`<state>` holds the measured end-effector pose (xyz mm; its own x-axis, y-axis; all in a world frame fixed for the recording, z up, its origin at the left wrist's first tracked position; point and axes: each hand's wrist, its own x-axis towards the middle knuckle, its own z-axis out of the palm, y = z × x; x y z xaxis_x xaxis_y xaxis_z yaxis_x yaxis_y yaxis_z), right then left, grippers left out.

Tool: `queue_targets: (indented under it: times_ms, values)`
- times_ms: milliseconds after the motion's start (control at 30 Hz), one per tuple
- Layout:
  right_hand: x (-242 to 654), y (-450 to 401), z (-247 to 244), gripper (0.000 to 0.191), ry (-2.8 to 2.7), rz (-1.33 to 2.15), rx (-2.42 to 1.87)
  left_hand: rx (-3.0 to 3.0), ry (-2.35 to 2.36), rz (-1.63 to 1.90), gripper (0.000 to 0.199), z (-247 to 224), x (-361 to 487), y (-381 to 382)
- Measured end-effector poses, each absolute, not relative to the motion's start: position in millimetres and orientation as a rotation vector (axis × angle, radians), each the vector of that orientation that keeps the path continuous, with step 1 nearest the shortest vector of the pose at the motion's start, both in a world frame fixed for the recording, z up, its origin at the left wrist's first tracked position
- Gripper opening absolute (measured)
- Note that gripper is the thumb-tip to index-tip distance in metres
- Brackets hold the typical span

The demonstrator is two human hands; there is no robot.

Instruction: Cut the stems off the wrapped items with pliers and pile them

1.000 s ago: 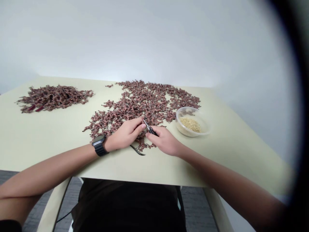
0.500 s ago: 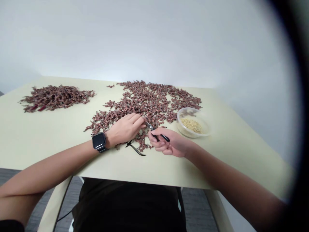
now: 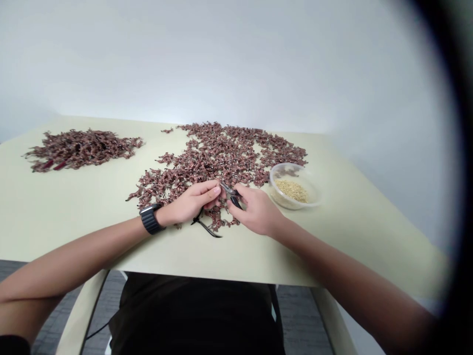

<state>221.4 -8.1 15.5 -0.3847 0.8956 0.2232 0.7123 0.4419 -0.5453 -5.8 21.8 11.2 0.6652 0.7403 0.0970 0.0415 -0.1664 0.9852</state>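
My right hand is closed round a pair of black-handled pliers, whose metal jaws point left. The jaws' tip reaches the fingertips of my left hand, which are pinched together. What they hold is too small and covered to make out. Both hands are over the near edge of a spread of small reddish-brown pieces, shiny and twisted, with dark tips. Below my left hand lies a second tool with thin black curved handles, partly hidden.
A clear round plastic tub with small yellowish bits stands right of the spread. At the left lies a heaped pile of similar brown pieces. The pale yellow table meets a white wall.
My left wrist has rolled, bringing the thumb side up. My right hand has turned knuckles-up and shifted slightly up, with the pliers' jaws now at the left fingertips.
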Motion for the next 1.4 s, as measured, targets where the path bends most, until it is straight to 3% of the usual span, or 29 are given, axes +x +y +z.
queue_targets:
  times_ms: [467,767,1100,1400]
  values:
    - [220.2,-11.9,14.9,0.029,-2.185,0.606,-1.338,1.789,0.704,0.792,0.031,15.6,-2.7,18.4]
    - [216.8,-13.2,13.9,0.024,-2.115,0.807,-1.324,1.806,0.811,0.896,0.053,3.6,0.6,16.6]
    - [213.4,-12.1,15.2,0.025,-1.984,1.197,-1.188,2.217,0.931,0.917,0.052,19.9,-2.6,13.9]
    - [209.1,-13.2,13.1,0.024,-1.912,1.226,-1.124,1.968,0.903,0.989,0.051,9.1,3.0,11.5]
